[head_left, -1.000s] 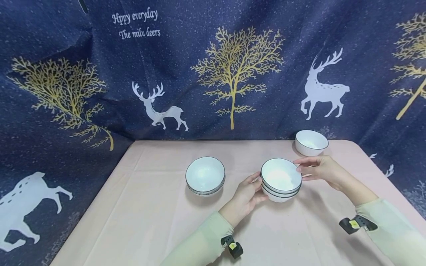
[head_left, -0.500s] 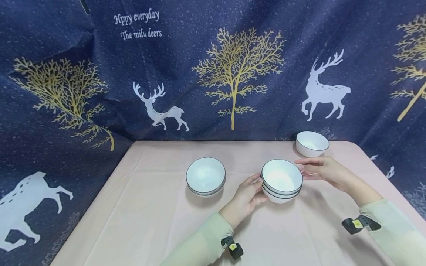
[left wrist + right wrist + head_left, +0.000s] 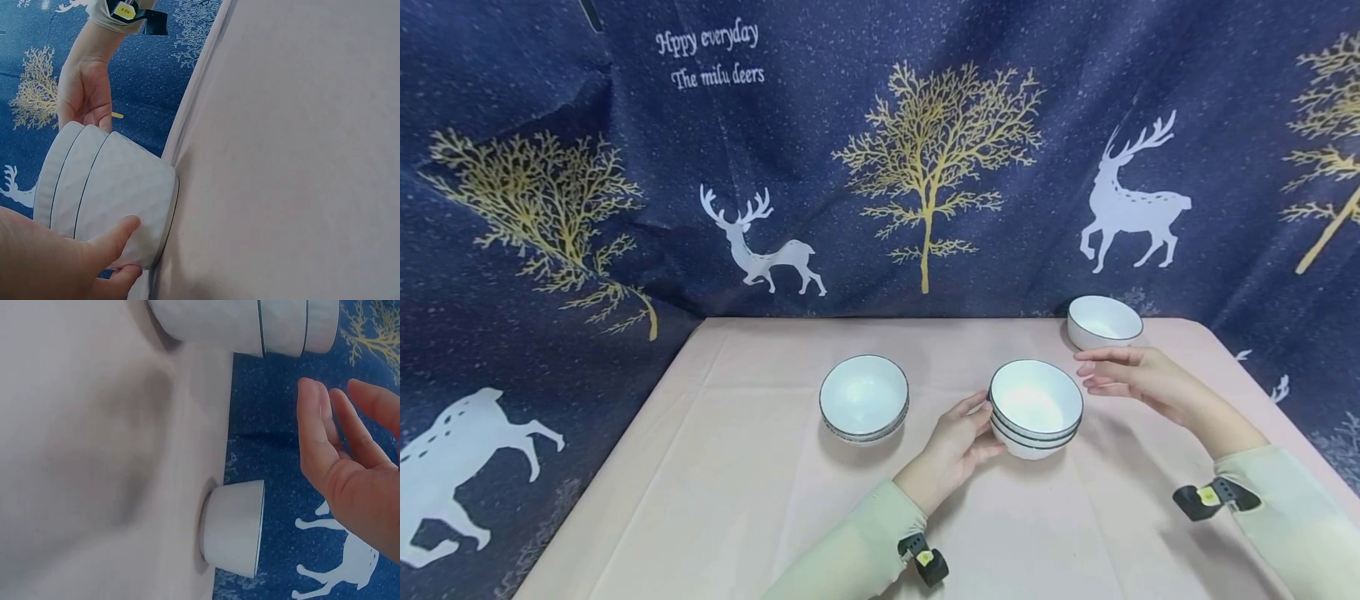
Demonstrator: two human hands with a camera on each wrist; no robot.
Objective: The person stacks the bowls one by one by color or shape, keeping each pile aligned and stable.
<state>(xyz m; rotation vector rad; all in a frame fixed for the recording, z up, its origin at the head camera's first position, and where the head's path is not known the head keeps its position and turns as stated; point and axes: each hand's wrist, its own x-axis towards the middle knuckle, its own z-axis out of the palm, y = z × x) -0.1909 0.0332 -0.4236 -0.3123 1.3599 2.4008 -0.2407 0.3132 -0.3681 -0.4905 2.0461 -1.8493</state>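
Observation:
A stack of three white bowls with dark rims stands right of the table's middle. My left hand holds the stack from its left side, its fingers spread round the bowls' walls; in the left wrist view its thumb lies along the lowest bowl. To the right of the stack, my right hand hovers with loosely bent fingers and nothing in it. The right wrist view shows a gap between its fingertips and the stacked bowls.
To the left, another stack of white bowls stands on the pink tablecloth. A single white bowl is at the back right, just beyond my right hand. A dark blue deer-print curtain hangs behind the table.
My right hand has let go of the stack's right rim and moved a little right and up. The left hand and the stack have stayed in place.

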